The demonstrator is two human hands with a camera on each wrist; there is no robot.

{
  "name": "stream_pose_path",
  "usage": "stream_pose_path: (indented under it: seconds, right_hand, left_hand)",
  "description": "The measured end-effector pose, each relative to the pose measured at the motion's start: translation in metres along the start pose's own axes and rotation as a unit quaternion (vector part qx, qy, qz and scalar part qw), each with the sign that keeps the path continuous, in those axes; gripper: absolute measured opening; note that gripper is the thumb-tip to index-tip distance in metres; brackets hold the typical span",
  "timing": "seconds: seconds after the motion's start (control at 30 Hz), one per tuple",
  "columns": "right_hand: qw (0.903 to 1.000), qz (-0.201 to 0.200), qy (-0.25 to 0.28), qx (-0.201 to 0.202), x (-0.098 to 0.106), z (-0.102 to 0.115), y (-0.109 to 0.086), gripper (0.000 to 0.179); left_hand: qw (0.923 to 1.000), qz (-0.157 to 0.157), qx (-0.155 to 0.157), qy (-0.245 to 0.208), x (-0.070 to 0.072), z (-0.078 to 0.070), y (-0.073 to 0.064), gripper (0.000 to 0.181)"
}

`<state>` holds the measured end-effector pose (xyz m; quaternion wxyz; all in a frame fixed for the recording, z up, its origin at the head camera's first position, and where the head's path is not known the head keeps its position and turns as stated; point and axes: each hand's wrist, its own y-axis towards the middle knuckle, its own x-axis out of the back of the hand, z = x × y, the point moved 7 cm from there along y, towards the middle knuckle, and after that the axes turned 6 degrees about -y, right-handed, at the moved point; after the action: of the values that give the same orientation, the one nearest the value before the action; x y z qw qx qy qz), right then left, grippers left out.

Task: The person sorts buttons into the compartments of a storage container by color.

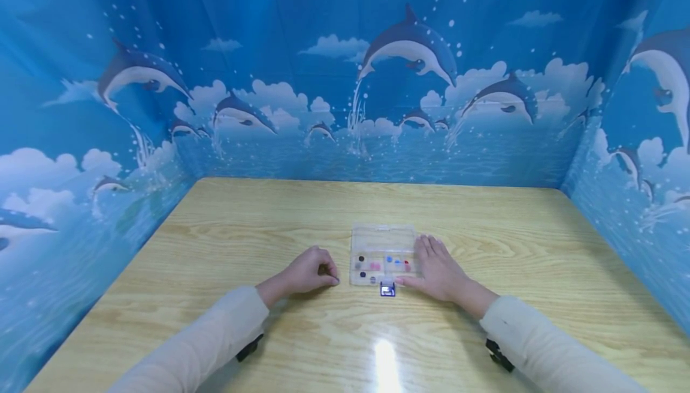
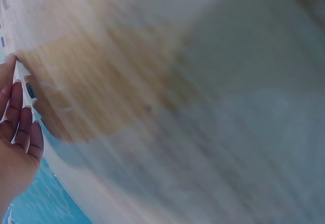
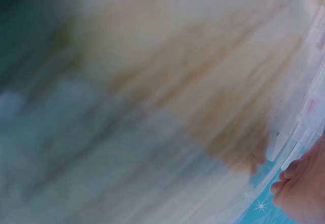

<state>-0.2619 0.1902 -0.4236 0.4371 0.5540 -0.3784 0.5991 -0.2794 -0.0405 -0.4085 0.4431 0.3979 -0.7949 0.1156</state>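
Note:
A clear plastic compartment box (image 1: 383,238) lies on the table with its lid folded back. Small round pieces, dark, pink, blue and red, sit in its compartments, among them a black one (image 1: 361,259). To the left of the box, my left hand (image 1: 312,270) pinches a tiny dark piece between thumb and forefinger; its kind cannot be made out. The other fingers of that hand (image 2: 20,148) are curved in. My right hand (image 1: 439,270) rests with straight fingers along the box's right side, thumb at the front corner. A small blue-edged square (image 1: 387,289) is at the front edge.
The wood-grain table (image 1: 259,213) extends around the box on all sides. Behind it and at both sides hangs a blue curtain (image 1: 302,153) printed with dolphins. Dark wrist straps (image 1: 250,348) show below the light sleeves.

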Motion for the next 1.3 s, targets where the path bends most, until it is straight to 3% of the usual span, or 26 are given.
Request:
stream_pose_path:
  seconds: [0.3, 0.43, 0.53, 0.67, 0.77, 1.1, 1.3]
  right_hand:
    - [0.9999, -0.008, 0.005, 0.004, 0.001, 0.001, -0.001, 0.098]
    - [1.0, -0.009, 0.002, 0.004, 0.001, 0.0, -0.001, 0.098]
    - [0.9999, -0.009, -0.001, 0.004, 0.001, 0.001, -0.001, 0.098]
    - [0.9999, -0.009, -0.001, 0.004, 0.001, 0.001, -0.001, 0.098]
    - [0.9999, -0.009, -0.001, 0.004, 0.002, 0.001, -0.001, 0.098]
    - [0.9999, -0.007, -0.003, 0.006, 0.003, 0.001, 0.0, 0.098]
    - [1.0, -0.004, -0.002, 0.004, 0.002, 0.0, 0.001, 0.099]
  left_hand:
    - [0.9994, 0.002, 0.015, -0.032, 0.0, 0.005, -0.001, 0.008]
    - [0.9975, -0.012, -0.01, -0.069, 0.002, 0.007, 0.0, 0.01]
    - [0.9962, -0.019, -0.012, -0.084, 0.005, 0.004, 0.0, 0.01]
    - [0.9955, -0.009, 0.036, -0.087, 0.006, 0.001, 0.0, 0.005]
    - [0.9945, -0.003, 0.056, -0.089, 0.005, 0.002, 0.001, 0.004]
    - [0.9954, -0.018, 0.05, -0.079, 0.009, -0.001, 0.004, 0.005]
    - [0.9923, -0.024, 0.07, -0.099, 0.011, -0.002, 0.008, 0.006]
